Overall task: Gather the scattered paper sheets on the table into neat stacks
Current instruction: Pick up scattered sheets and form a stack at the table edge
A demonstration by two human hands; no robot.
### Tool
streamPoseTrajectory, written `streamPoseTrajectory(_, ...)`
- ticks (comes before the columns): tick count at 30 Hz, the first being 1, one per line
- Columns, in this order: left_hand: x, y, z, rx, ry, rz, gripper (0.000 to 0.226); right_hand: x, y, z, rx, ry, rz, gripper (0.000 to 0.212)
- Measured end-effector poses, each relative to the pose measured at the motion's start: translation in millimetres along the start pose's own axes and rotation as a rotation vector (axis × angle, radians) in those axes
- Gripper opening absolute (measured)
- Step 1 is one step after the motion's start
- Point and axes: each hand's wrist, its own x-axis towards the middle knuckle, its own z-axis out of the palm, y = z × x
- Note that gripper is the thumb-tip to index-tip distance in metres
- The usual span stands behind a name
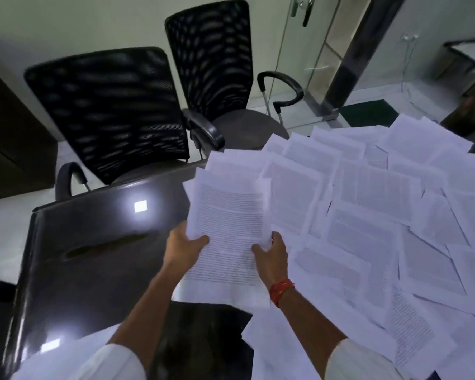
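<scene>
Printed text on the sheets too blurred to read; right side of the dark glossy table point(93, 259) hidden under scattered white paper sheets point(368, 215); held bundle of thin white printed sheets point(228, 229) above the table's middle, long axis pointing away; left hand point(185, 246) and right hand point(270, 255) grip its side edges, thumbs on top, other fingers hidden; black mesh-backed chairs point(107, 111) beyond.

White paper sheets point(368, 215) with grey text lines, dark glossy table point(93, 256), black mesh chairs point(107, 111).
</scene>
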Motion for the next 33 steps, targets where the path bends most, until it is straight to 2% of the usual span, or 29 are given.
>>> streamPoseTrajectory(3, 43, 36, 51, 0.084, -0.087, 0.066, 0.016, 58, -6, -28, -0.054, 0.155, 0.090, 0.050)
streamPoseTrajectory(6, 91, 64, 99, 0.190, -0.193, 0.092, 0.009, 114, -13, -52, -0.073, 0.237, 0.130, 0.053)
streamPoseTrajectory(8, 115, 68, 126, 0.315, -0.274, 0.088, 0.025, 140, -9, -62, -0.194, 0.264, 0.142, 0.057)
streamPoseTrajectory(10, 133, 63, 151, 0.528, -0.364, 0.066, 0.048, 154, 2, -64, -0.481, 0.265, 0.193, 0.064)
streamPoseTrajectory(11, 134, 61, 160, 0.626, -0.374, 0.061, 0.054, 154, 7, -63, -0.616, 0.270, 0.229, 0.069)
streamPoseTrajectory(13, 134, 62, 174, 0.620, -0.331, 0.014, 0.055, 151, 16, -56, -0.744, 0.277, 0.238, 0.083)
streamPoseTrajectory(15, 131, 67, 179, 0.519, -0.296, -0.003, 0.055, 147, 17, -49, -0.608, 0.289, 0.215, 0.093)
streamPoseTrajectory(17, 128, 71, 176, 0.309, -0.301, -0.003, 0.060, 144, 6, -43, -0.273, 0.336, 0.165, 0.085)
streamPoseTrajectory(19, 124, 73, 160, 0.054, -0.270, 0.009, 0.067, 139, -13, -41, -0.069, 0.399, 0.069, 0.073)
streamPoseTrajectory(20, 125, 72, 148, -0.030, -0.213, 0.008, 0.065, 139, -23, -39, -0.026, 0.397, 0.032, 0.069)
streamPoseTrajectory(22, 132, 63, 119, -0.077, -0.081, -0.013, 0.047, 146, -34, -23, 0.022, 0.314, -0.020, 0.069)
streamPoseTrajectory(23, 139, 55, 103, -0.016, -0.045, -0.034, 0.035, 150, -36, -12, 0.010, 0.245, -0.024, 0.070)
streamPoseTrajectory(25, 150, 37, 77, 0.266, -0.042, -0.107, 0.023, 155, -33, 10, -0.103, 0.098, 0.008, 0.074)
streamPoseTrajectory(27, 156, 19, 65, 0.619, -0.070, -0.146, 0.036, 155, -26, 28, -0.323, -0.033, 0.045, 0.078)
streamPoseTrajectory(28, 156, 14, 64, 0.690, -0.082, -0.158, 0.044, 154, -23, 35, -0.460, -0.059, 0.036, 0.081)
streamPoseTrajectory(30, 155, 15, 67, 0.678, -0.085, -0.158, 0.057, 152, -17, 44, -0.674, -0.033, 0.013, 0.087)
streamPoseTrajectory(33, 154, 23, 73, 0.689, -0.052, -0.189, 0.065, 148, -15, 52, -0.801, 0.010, 0.032, 0.087)
